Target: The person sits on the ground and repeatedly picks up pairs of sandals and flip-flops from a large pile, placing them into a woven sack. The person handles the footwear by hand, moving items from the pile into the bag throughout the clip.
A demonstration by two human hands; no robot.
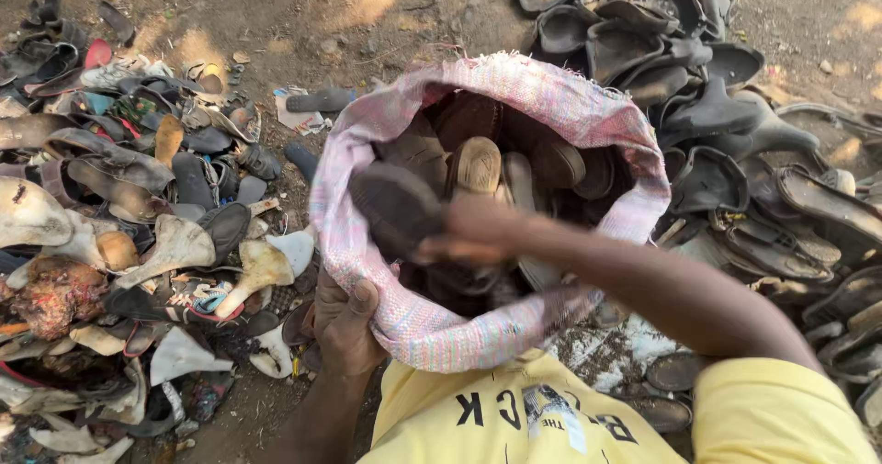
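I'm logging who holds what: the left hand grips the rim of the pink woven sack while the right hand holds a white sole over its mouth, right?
Not quite. In the head view the right hand holds a dark sole, not a white one. The left hand does grip the pink woven sack rim.

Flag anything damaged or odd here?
Yes. The sack rim is frayed at the top edge. The left pile holds torn, detached soles and loose heels, not whole shoes. The right hand is motion-blurred, gripping a dark sole over the sack mouth; the left hand pinches the rim.
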